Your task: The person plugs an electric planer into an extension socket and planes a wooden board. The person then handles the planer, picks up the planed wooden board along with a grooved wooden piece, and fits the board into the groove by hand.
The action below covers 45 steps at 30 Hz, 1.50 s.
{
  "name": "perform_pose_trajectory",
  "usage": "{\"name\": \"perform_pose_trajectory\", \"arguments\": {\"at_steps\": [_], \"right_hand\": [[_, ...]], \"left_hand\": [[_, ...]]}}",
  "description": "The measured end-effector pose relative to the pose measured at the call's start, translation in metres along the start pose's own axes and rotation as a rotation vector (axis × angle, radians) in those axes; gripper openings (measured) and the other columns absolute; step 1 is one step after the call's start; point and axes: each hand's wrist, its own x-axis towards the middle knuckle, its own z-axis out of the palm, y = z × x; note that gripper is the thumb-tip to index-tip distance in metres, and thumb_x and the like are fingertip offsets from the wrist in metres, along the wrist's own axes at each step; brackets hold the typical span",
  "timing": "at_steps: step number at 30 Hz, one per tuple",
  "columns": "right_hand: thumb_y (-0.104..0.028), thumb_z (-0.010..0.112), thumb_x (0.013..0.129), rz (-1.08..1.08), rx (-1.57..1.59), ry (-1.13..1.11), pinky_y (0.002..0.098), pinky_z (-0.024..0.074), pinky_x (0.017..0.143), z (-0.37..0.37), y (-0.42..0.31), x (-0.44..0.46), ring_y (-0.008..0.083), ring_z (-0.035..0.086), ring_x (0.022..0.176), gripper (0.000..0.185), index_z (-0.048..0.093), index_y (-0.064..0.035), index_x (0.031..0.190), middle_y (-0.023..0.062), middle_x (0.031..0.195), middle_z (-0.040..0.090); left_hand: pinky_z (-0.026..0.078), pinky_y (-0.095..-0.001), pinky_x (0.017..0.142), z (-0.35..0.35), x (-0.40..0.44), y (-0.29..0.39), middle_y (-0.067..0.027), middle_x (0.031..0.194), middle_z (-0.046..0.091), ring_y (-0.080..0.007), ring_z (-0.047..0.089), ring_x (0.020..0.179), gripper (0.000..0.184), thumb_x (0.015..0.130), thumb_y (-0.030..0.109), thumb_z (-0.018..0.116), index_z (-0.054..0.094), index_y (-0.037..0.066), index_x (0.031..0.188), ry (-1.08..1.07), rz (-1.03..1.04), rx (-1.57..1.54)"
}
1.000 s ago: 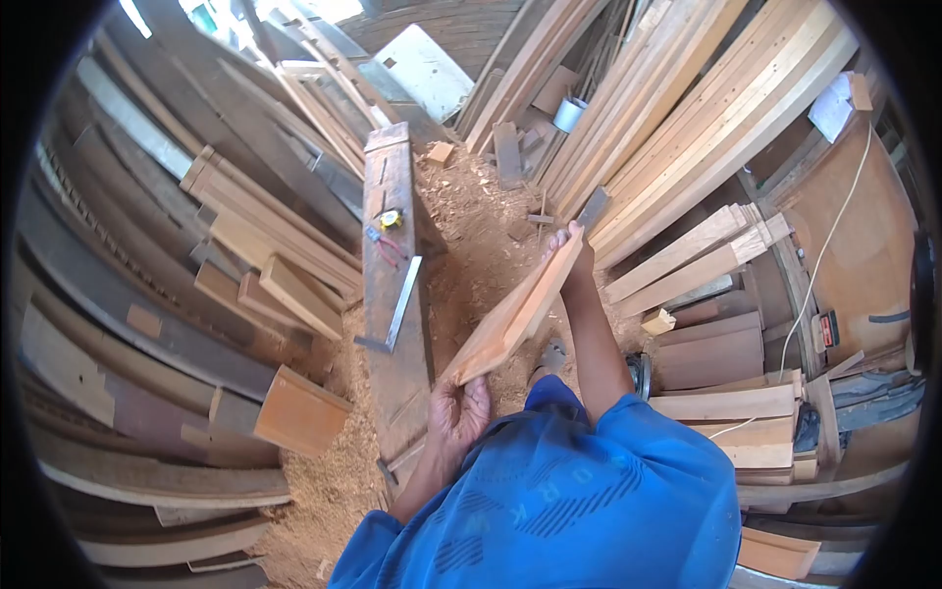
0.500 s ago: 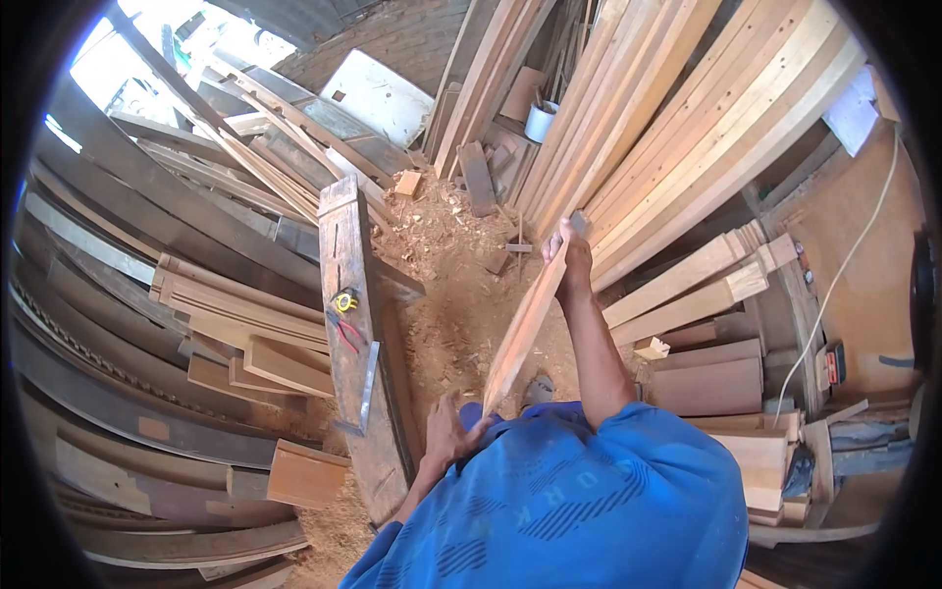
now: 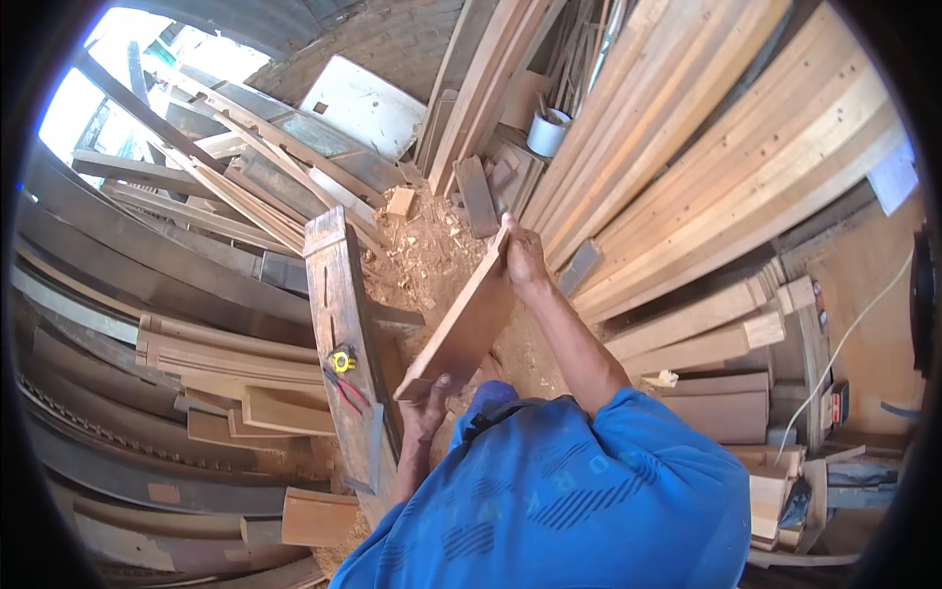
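Note:
A flat wooden board (image 3: 469, 324) spans my two hands in front of my body, tilted with its narrow edge facing up. My right hand (image 3: 524, 257) is closed around its far end, thumb on top. At the near end, my left hand (image 3: 424, 410) grips the board with the thumb against its face. Just left of the board stands a narrow worn wooden bench (image 3: 329, 257). On it lie a yellow tape measure (image 3: 341, 360), pliers with red handles (image 3: 348, 395) and a metal try square (image 3: 375, 442).
Long planks (image 3: 726, 167) lean at the right, beside a white cup (image 3: 548, 133). Stacked boards (image 3: 235, 358) lie left of the bench. Shavings (image 3: 422, 255) cover the floor. A white cable (image 3: 852, 334) hangs at the far right.
The board has swung leftward and turned so its broad face shows. My left hand has risen towards the bench, and my right hand has shifted left with the far end.

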Motion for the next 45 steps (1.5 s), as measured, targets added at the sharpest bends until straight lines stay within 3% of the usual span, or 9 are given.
{"name": "perform_pose_trajectory", "arguments": {"at_steps": [3,7,9,15,19,26,37,41,45], "right_hand": [[-0.038,0.054,0.108,-0.041,-0.16,-0.138,0.0286,0.0423,0.055,0.012,0.016,0.055,0.0108,0.051,0.055,0.042,0.064,-0.0086,0.079,-0.0001,0.067,0.059],[-0.034,0.055,0.107,0.277,-0.124,-0.034,0.0271,0.0395,0.054,-0.006,0.049,0.117,0.0093,0.05,0.055,0.038,0.066,-0.0077,0.082,-0.0014,0.066,0.058],[-0.034,0.055,0.105,0.218,-0.207,-0.052,0.0275,0.0399,0.054,-0.039,0.061,0.13,0.0089,0.049,0.055,0.038,0.067,-0.0074,0.08,-0.0012,0.063,0.057],[-0.028,0.053,0.098,0.172,-0.987,-0.038,0.0394,0.0508,0.064,-0.132,0.153,0.181,0.0227,0.064,0.063,0.038,0.069,-0.0004,0.079,0.0124,0.074,0.069],[-0.033,0.056,0.095,0.317,-1.088,0.028,0.0447,0.0547,0.075,-0.113,0.137,0.226,0.0328,0.071,0.075,0.038,0.071,-0.0009,0.08,0.0206,0.082,0.072],[-0.036,0.06,0.094,0.206,-1.071,-0.223,0.0488,0.0541,0.09,-0.051,0.107,0.357,0.0429,0.07,0.1,0.038,0.071,0.0004,0.092,0.027,0.099,0.072],[-0.026,0.059,0.093,0.356,-1.359,-0.464,0.0529,0.0548,0.092,0.006,0.138,0.496,0.0453,0.068,0.109,0.032,0.072,0.0017,0.104,0.0294,0.11,0.071],[-0.023,0.062,0.093,0.084,-1.456,-0.522,0.0535,0.0545,0.091,0.028,0.187,0.541,0.046,0.067,0.107,0.036,0.065,-0.0025,0.121,0.0276,0.11,0.07],[-0.021,0.068,0.091,-0.073,-1.534,-0.545,0.053,0.0473,0.102,0.063,0.258,0.6,0.044,0.054,0.126,0.05,0.054,-0.0047,0.137,0.0189,0.133,0.062]], "left_hand": [[0.055,-0.0312,0.075,-0.027,0.074,0.012,-0.003,0.091,0.073,-0.012,0.066,0.083,0.023,0.093,0.014,0.079,0.07,-0.001,0.108,0.019,-0.153,0.041],[0.054,-0.0302,0.073,-0.058,0.157,-0.016,-0.0043,0.095,0.074,-0.0106,0.065,0.082,0.024,0.094,0.016,0.078,0.071,-0.001,0.111,-0.039,-0.218,0.146],[0.054,-0.0298,0.073,-0.07,0.182,-0.032,-0.0046,0.098,0.075,-0.0102,0.065,0.084,0.026,0.094,0.015,0.078,0.072,-0.001,0.113,-0.067,-0.291,0.194],[0.056,-0.0308,0.08,-0.073,0.245,-0.039,-0.0048,0.1,0.076,-0.0116,0.068,0.091,0.029,0.092,0.008,0.077,0.07,0.0,0.119,-0.104,-0.336,0.338],[0.056,-0.0316,0.081,-0.064,0.277,-0.048,-0.0065,0.101,0.076,-0.0128,0.069,0.091,0.032,0.09,0.006,0.078,0.069,0.0,0.12,-0.071,-0.342,0.298],[0.056,-0.0325,0.091,-0.033,0.322,-0.027,-0.0093,0.111,0.074,-0.0134,0.066,0.102,0.041,0.087,0.002,0.078,0.066,-0.004,0.125,0.026,-0.36,0.328],[0.053,-0.0282,0.076,-0.013,0.395,-0.074,-0.0005,0.091,0.072,-0.01,0.063,0.084,0.028,0.084,0.006,0.083,0.073,-0.001,0.109,0.005,-0.536,0.332],[0.053,-0.0283,0.077,-0.05,0.44,-0.074,-0.0042,0.09,0.072,-0.0119,0.065,0.084,0.034,0.08,0.008,0.085,0.073,-0.003,0.11,-0.028,-0.618,0.269],[0.055,-0.0313,0.076,-0.065,0.465,-0.07,-0.0074,0.091,0.074,-0.0147,0.068,0.084,0.047,0.081,0.026,0.089,0.073,-0.007,0.11,0.064,-0.593,0.322]]}}
